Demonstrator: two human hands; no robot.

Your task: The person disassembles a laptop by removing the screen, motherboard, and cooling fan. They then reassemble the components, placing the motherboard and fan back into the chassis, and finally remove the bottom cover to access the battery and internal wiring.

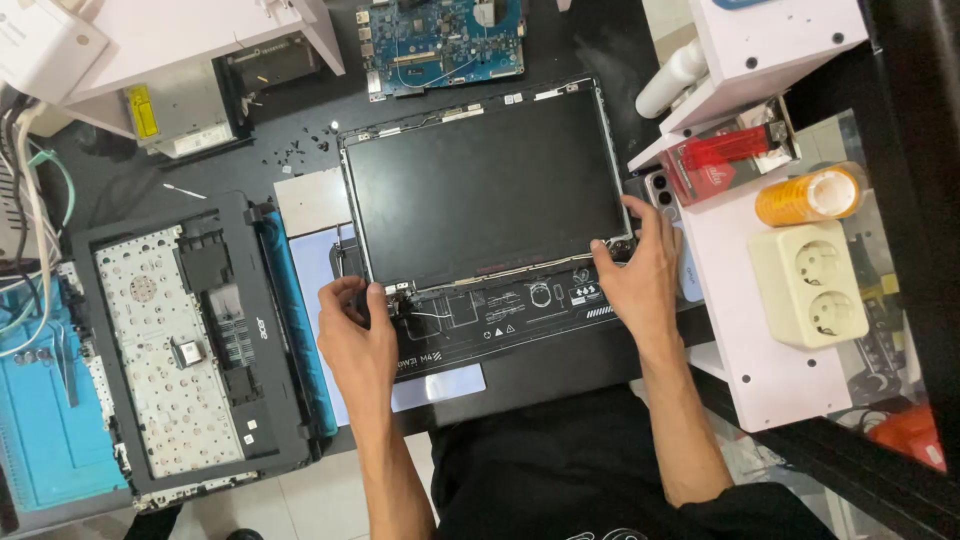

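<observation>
Head cam, looking straight down. The laptop screen panel (485, 185) lies face up in its stripped lid, about mid table (130, 180), dark glass w/ a thin metal frame around it. Its top edge runs close to the blue circuit board (440, 40), which is cut off by the pic's upper edge. Bottom strip of the lid, below the glass, has small stickers and cables, too small to make out.

Both hands sit at the panel's lower corners. Left hand (358, 335) is at the bottom-left corner, fingers curled in a pinch around the hinge area; what exactly it has hold of is hidden by the thumb and fingers, can't tell. Right hand (640, 275) is at the bottom-right corner, fingers spread fairly open, tips pressing on the frame edge and hinge spot, not wrapped around anything.

Left of the panel, well apart from the hands: the keyboard shell (190, 345) flipped upside down, metal backing showing, lower end partly off the table edge. Tiny screws (300, 145) scattered just above-left of the panel, hard to count. Blue mat (40, 430) at the far left is cropped.

Right side: white shelf unit (745, 330) w/ a cream double socket (808, 282), an orange tape roll (810, 195) and a red lighter (730, 150). A phone (660, 190) pokes out from under the shelf, mostly hidden, just beside the right hand.
</observation>
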